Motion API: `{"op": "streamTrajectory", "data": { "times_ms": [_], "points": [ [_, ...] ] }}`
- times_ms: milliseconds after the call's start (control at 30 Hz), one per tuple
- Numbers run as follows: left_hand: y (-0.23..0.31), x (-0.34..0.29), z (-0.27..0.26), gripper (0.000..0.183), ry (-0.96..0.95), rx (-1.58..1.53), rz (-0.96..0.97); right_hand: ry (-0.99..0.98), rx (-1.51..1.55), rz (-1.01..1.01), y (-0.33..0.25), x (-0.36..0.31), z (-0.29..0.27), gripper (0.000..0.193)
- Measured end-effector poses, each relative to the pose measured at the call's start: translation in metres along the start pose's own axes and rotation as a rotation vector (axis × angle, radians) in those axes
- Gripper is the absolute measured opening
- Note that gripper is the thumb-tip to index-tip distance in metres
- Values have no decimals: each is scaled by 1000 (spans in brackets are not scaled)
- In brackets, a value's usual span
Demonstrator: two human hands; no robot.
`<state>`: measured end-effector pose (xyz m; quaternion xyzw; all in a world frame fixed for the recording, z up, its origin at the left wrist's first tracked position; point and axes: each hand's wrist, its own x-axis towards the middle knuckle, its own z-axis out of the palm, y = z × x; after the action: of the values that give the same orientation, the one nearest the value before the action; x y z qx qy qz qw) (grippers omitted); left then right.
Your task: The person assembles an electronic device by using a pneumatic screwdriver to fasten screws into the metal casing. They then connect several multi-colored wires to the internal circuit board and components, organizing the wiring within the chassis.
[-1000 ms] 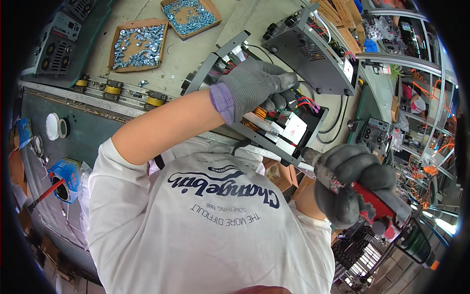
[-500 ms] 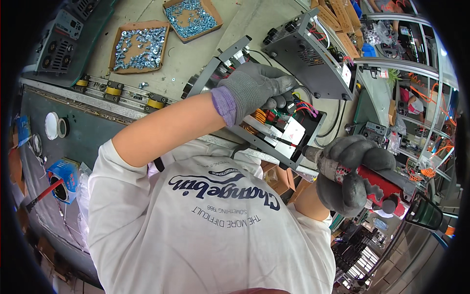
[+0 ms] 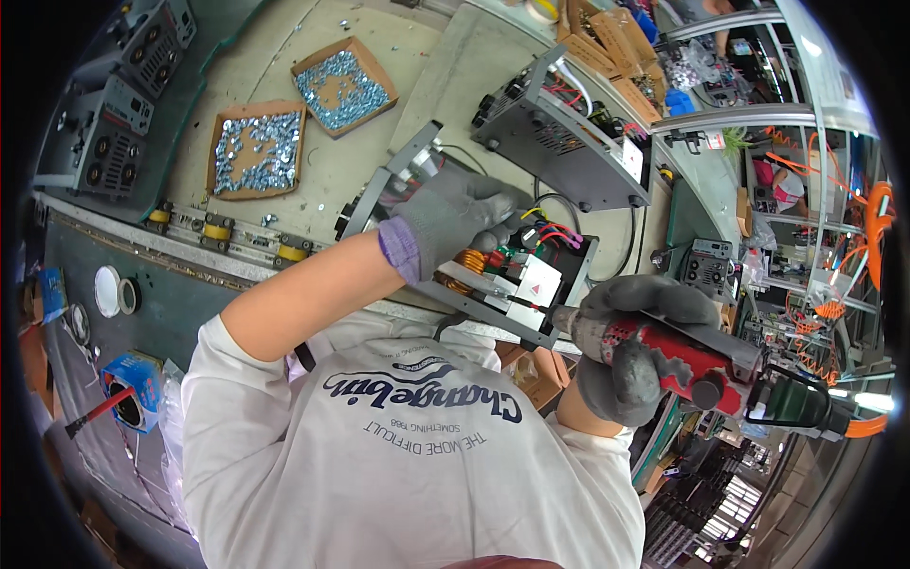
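My right hand [image 3: 621,379], in a dark grey glove, is wrapped round a worn red power screwdriver [image 3: 682,365]. Its long bit points left across the edge of an open machine chassis [image 3: 545,332], by a white block [image 3: 531,289] with a warning label. Over the far part of that chassis is my left hand [image 3: 460,218], in a grey glove with a purple cuff. The left fingers are closed together; whatever they pinch is hidden. Copper coils [image 3: 464,270] and coloured wires [image 3: 559,234] show beside and below them inside the chassis.
A second grey machine [image 3: 564,142] stands upright behind the chassis. Two cardboard trays of screws [image 3: 256,194] [image 3: 355,128] lie at the back left. Finished-looking machines [image 3: 109,142] sit at the far left. A rail with yellow rollers [image 3: 216,230] runs along the bench edge.
The view has shifted, so bench and hands appear farther left. The screwdriver stays in my right hand with its bit at the chassis; my left hand stays closed over the chassis.
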<state>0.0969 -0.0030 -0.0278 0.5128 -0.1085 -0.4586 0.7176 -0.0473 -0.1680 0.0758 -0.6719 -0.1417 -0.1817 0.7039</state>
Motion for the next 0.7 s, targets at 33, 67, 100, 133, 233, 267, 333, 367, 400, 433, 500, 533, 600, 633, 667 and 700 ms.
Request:
{"op": "streamTrajectory", "data": {
  "times_ms": [33,67,100,133,233,267,333,367,400,433,500,533,600,633,667,700],
  "points": [
    [4,-1,1,35,-9,18,-25,-1,-3,-19,-2,0,-2,61],
    [8,-2,2,35,-17,35,-49,-19,34,-45,-5,4,-3,61],
    [4,-1,3,37,-9,-16,-30,-33,69,-70,-6,6,-5,61],
    [4,0,3,37,-4,-9,-43,-62,147,-100,-11,18,-6,60],
    [1,1,7,36,48,-21,-55,-22,184,-253,-25,44,-9,57],
    [1,2,6,36,13,-37,-52,18,158,-311,-29,49,-10,56],
    [1,2,-2,37,-47,-69,-37,254,99,-414,-20,53,-17,54],
    [-2,3,-3,37,-37,-104,-47,282,158,-412,-17,54,-20,53],
    [-6,3,-5,38,-13,-144,-51,300,228,-407,-10,56,-21,51],
    [-8,2,-6,39,11,-183,-55,317,297,-400,-5,58,-21,50],
    [-9,1,-6,41,22,-191,-31,395,314,-404,3,58,-21,48],
    [-9,1,-5,42,23,-196,-24,439,318,-405,6,57,-22,47],
    [-8,1,-5,41,1,-201,-4,414,304,-407,11,57,-25,49],
    [-8,1,-6,41,-13,-197,-5,413,282,-402,12,57,-25,49],
    [-9,1,-6,41,-27,-194,-6,412,259,-396,13,57,-25,49],
    [-8,0,-6,42,-24,-176,-3,389,274,-399,15,57,-26,49]
  ]
}}
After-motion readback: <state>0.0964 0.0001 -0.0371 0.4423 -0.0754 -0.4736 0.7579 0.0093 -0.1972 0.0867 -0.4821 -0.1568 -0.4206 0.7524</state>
